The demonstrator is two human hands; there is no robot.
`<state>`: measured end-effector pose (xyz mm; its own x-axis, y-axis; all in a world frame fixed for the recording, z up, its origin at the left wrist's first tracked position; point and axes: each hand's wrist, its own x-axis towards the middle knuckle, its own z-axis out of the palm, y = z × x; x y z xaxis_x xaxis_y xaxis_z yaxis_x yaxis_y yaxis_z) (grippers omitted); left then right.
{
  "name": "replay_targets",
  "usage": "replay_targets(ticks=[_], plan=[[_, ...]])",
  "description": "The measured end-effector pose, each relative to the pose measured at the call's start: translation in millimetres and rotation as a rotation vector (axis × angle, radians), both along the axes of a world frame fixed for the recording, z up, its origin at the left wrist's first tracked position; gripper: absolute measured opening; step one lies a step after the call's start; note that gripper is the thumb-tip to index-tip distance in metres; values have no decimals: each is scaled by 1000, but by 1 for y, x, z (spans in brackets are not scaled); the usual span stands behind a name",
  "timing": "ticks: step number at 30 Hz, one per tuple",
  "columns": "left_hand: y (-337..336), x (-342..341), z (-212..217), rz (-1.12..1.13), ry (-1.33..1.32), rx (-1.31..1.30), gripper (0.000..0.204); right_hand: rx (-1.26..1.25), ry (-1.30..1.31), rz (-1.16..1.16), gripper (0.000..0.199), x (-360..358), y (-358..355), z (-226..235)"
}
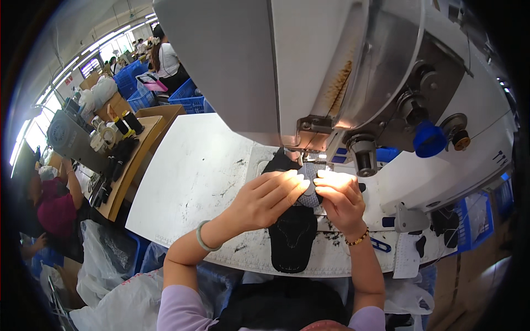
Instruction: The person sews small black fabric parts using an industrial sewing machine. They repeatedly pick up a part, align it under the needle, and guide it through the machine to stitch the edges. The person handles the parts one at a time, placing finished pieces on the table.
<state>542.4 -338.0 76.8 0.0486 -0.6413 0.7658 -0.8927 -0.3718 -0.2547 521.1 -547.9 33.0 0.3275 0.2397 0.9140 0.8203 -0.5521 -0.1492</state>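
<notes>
One industrial sewing machine (pixel 237 66) is overhanging the white bench (pixel 182 182). Black fabric (pixel 292 243) is stretching from beneath its head to the near edge. Left hand (pixel 265 199) and right hand (pixel 343 207) are gripping the grey textile piece (pixel 312 190) there, fingers closed. Blue snips (pixel 381 245) are lying toward the near right corner.

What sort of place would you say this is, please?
It looks like a sewing workshop, probably in a factory: the left hand and right hand hold a grey piece at a large sewing machine, thread spools stand on a side table, and blue crates sit beyond.
</notes>
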Motion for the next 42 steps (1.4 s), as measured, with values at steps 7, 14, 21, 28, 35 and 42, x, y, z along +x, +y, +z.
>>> replay_targets(ticks=[7, 14, 21, 28, 35, 42], plan=[[0, -2, 4, 2, 0, 64, 29, -66, 65, -14, 20, -3, -8, 2], [1, 5, 3, 2, 51, 57, 33, -88, 73, -65, 18, -5, -7, 1], [8, 22, 0, -66, 115, 15, 33, -162, 9, -202, 24, -12, 9, 7], [6, 38, -10, -130, 212, -138, 30, -159, 17, -338, 27, -18, 31, 6], [-1, 48, -27, -167, 271, -325, 24, -105, 27, -368, 31, -11, 32, 1], [1, 48, -29, -185, 288, -357, 25, -43, 69, -289, 24, -3, 22, -9]])
